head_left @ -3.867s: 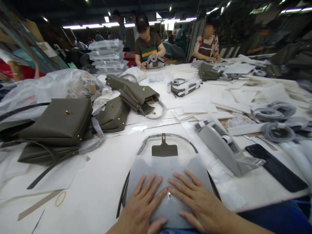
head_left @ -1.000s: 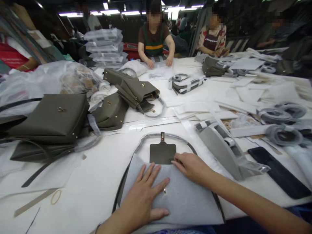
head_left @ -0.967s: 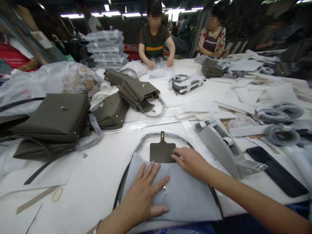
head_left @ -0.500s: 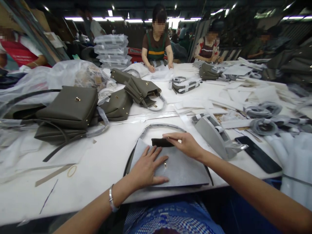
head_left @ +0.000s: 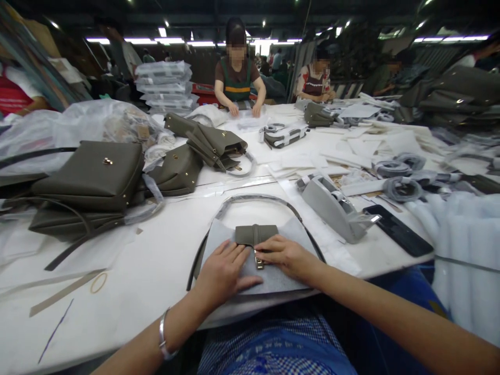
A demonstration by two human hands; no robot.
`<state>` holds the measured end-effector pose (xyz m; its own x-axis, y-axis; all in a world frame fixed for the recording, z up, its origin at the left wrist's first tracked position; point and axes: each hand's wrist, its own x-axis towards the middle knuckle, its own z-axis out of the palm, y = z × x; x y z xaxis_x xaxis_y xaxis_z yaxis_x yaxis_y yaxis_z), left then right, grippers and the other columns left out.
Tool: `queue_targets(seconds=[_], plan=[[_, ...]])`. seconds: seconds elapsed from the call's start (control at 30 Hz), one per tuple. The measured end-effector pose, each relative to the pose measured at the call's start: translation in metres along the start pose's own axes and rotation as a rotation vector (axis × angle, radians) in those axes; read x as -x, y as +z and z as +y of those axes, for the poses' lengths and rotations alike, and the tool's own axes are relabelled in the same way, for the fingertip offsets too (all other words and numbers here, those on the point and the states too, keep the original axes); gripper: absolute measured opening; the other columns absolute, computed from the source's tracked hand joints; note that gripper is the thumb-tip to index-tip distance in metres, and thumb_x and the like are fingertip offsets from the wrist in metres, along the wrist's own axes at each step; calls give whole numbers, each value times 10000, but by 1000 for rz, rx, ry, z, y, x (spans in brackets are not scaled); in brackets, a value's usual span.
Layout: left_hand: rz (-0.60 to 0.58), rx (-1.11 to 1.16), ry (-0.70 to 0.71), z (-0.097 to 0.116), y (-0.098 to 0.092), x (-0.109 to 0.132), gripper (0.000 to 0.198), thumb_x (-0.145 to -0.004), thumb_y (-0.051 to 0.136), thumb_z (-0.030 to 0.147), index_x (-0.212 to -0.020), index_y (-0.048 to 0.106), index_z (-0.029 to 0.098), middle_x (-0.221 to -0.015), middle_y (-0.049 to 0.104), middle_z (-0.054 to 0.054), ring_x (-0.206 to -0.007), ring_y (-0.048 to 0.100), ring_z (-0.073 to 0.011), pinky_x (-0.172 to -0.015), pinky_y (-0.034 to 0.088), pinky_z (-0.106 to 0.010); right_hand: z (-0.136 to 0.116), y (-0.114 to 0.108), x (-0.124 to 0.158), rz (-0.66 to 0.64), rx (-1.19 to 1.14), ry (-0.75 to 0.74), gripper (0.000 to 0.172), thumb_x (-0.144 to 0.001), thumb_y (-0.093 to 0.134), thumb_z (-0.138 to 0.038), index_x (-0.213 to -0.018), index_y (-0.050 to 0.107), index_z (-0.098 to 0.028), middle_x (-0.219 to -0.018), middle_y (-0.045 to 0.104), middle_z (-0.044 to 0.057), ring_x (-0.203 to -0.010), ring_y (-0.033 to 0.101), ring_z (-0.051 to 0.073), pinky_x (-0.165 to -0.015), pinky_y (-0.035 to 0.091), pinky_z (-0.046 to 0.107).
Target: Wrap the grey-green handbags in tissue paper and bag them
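Observation:
A handbag (head_left: 190,273) lies flat before me at the table edge, its handle (head_left: 253,198) arched away and partly wrapped in clear film. A pale grey sheet (head_left: 287,232) covers its front. Over the sheet's upper middle lies the olive flap (head_left: 244,235), with a gold clasp (head_left: 259,264) at the end of its strap. My right hand (head_left: 295,259) has its fingertips closed on the strap end and clasp. Pressed flat on the sheet just left of the clasp is my left hand (head_left: 222,271), thumb apart from the fingers.
Olive handbags (head_left: 89,174) are piled at the left. Beyond my right hand stand a grey tape dispenser (head_left: 330,205) and a black phone (head_left: 398,232). White foam rolls (head_left: 471,239) are at the right edge. Across the table a co-worker (head_left: 238,78) handles a wrapped item.
The flap was folded up, showing a dark edge; now it lies down over the sheet. My right hand came down and nearer with it. The camera view shifted slightly right.

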<state>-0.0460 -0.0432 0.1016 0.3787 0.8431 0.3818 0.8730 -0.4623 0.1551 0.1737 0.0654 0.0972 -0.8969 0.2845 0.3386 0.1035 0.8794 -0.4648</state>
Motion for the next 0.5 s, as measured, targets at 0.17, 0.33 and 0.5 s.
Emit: queue_targets(seconds=[0.17, 0.33, 0.5], plan=[[4, 59, 337, 4, -5, 12, 344, -972, 477, 101, -1312, 517, 121, -1249, 682, -105, -1170, 624, -179, -1025, 511, -329, -3, 1, 1, -6, -67, 56, 273, -980, 521, -188, -1180, 707, -188, -1172, 718, 88, -1046, 620, 190, -939, 526, 342], [-227, 270, 207, 13, -14, 5, 345, -974, 406, 120, -1300, 517, 150, -1268, 664, -96, -1179, 623, -165, -1021, 512, -285, -5, -2, -7, -60, -69, 69, 226, -973, 542, -190, -1110, 722, -181, -1123, 732, 76, -1017, 636, 170, -930, 509, 309], [-283, 337, 138, 20, -26, -2, 326, -977, 392, 192, -1261, 549, 223, -1139, 711, -65, -1050, 686, -178, -946, 552, -287, -3, -5, -27, -174, 130, 32, 110, -916, 628, -189, -853, 717, -172, -891, 699, 34, -829, 600, 154, -729, 492, 247]])
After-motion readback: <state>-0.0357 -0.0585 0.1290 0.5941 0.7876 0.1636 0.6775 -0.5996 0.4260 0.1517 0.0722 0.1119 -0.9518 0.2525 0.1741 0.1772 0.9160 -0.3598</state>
